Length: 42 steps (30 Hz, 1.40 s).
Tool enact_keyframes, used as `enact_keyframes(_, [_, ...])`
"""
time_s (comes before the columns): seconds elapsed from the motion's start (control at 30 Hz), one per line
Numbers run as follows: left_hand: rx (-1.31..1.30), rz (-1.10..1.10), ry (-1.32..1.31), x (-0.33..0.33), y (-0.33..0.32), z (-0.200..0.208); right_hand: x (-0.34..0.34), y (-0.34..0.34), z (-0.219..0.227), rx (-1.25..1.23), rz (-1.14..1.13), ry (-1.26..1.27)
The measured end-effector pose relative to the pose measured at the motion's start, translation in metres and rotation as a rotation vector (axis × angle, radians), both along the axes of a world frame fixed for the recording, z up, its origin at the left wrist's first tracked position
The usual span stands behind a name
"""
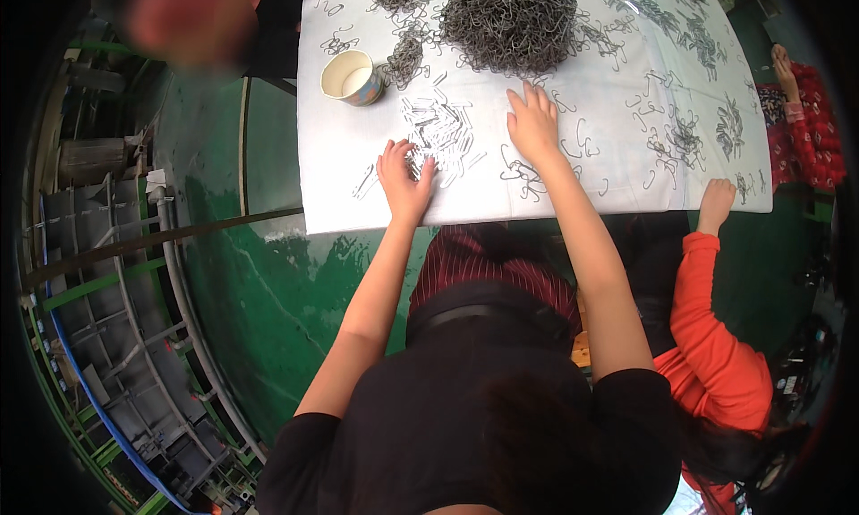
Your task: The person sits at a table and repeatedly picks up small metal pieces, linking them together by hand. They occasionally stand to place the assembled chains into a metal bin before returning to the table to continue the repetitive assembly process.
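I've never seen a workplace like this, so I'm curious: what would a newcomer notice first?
Most likely the big dark heap of bent hooks at the top middle, on the white table. Next, perhaps, the pile of pale slim pieces lower down, with the left hand at its near edge. At lower right, another person's bright orange sleeve stands out.

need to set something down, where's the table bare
Bare on the white table: the left edge strip, nearer than the cup; the gap between the pale pieces and right hand. Crowded: far middle, with the dark hook heap, and right side, with loose hooks.
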State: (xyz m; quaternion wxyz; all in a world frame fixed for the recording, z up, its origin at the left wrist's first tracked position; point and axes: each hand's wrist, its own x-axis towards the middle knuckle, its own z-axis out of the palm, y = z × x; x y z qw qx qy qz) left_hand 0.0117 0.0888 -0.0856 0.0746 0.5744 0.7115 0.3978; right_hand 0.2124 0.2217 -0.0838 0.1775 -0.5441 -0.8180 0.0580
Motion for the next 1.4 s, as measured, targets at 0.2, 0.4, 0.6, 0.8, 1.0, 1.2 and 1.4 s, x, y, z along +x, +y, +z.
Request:
enact_keyframes(0.2, [0.094, -0.019, 0.052, 0.002, 0.010, 0.012, 0.043, -0.032, 0.005, -0.141, 0.209, 0.224])
enact_keyframes(0.4, [-0.009, -0.252, 0.241, 0.009, 0.094, 0.030, 0.060, -0.006, 0.013, 0.030, -0.104, 0.172])
enact_keyframes(0.6, [-0.155, -0.391, 0.328, 0.015, 0.086, 0.007, 0.069, -0.025, -0.002, 0.031, 0.002, 0.028])
enact_keyframes(0.8, [-0.154, -0.520, 0.141, 0.022, 0.048, 0.021, 0.089, -0.033, 0.023, 0.044, -0.149, 0.151])
enact_keyframes(1.0, [-0.341, -0.509, -0.227, 0.036, 0.036, 0.039, 0.070, -0.021, 0.033, -0.148, -0.088, -0.136])
enact_keyframes(1.2, [-0.036, -0.410, 0.065, 0.040, 0.031, 0.016, 0.068, -0.023, 0.018, -0.154, -0.177, 0.222])
enact_keyframes(1.4, [-0.177, -0.185, 0.046, 0.050, 0.048, 0.015, 0.095, -0.045, 0.003, -0.318, -0.472, 1.114])
